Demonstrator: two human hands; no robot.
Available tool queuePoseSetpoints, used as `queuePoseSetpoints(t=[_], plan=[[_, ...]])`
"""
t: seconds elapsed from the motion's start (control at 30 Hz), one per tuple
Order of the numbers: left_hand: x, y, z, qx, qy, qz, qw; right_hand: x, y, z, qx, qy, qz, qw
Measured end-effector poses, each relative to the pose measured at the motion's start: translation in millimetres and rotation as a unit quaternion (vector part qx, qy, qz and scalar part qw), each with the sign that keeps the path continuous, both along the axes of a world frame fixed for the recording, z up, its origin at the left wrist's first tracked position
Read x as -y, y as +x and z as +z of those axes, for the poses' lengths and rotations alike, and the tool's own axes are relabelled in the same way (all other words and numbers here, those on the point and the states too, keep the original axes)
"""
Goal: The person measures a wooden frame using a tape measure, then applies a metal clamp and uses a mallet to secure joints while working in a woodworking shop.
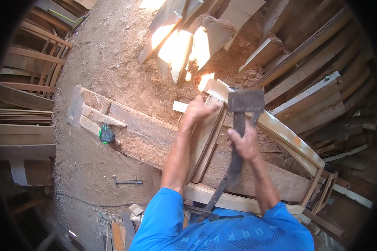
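A wooden frame of pale and brown rails lies across a long workbench in front of me. My left hand is closed around its far left corner, beside the end of a brown rail. In my right hand is the handle of a hammer, its dark, blocky head raised over the far rail and slightly blurred. Beneath the hammer, a dark metal bar clamp runs across the frame toward my body. My right hand and the hammer handle hide part of that bar.
On the bench's left part lie a black and green tape measure and a wood strip. A small dark tool is on the dirt floor. Boards lean along the right, and wooden frames stand along the left.
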State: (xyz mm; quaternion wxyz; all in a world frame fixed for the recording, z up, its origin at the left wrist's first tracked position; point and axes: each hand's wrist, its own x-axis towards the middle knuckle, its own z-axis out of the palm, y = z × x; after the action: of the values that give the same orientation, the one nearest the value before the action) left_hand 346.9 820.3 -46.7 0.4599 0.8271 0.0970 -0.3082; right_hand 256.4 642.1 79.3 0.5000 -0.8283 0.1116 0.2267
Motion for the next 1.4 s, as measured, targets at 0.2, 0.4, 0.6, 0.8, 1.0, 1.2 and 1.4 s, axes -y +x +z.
queuePoseSetpoints(t=[0.2,0.4,0.6,0.8,1.0,1.2,1.4], plan=[[21.5,-25.2,8.3,0.097,0.038,0.001,0.995,-41.6,153.3,62.4,0.255,-0.349,0.331,0.839],[19.8,-25.1,32.9,0.117,0.032,0.023,0.992,-116.8,232.3,34.2,0.287,-0.384,0.459,0.748],[21.7,-21.2,28.4,0.107,0.042,0.025,0.993,-121.8,224.1,21.2,0.102,-0.518,0.555,0.643],[22.6,-18.6,29.1,0.061,0.058,0.009,0.996,-100.7,221.4,26.2,0.194,-0.448,0.485,0.726],[26.8,-18.4,27.6,0.058,0.051,-0.015,0.997,-99.8,212.4,16.6,0.117,-0.496,0.534,0.675],[21.6,-16.1,28.6,0.054,0.059,-0.010,0.997,-98.1,213.5,44.9,0.171,-0.441,0.490,0.732],[28.9,-14.1,31.3,0.032,0.080,-0.026,0.996,-109.5,220.1,20.0,0.320,-0.291,0.385,0.815]])
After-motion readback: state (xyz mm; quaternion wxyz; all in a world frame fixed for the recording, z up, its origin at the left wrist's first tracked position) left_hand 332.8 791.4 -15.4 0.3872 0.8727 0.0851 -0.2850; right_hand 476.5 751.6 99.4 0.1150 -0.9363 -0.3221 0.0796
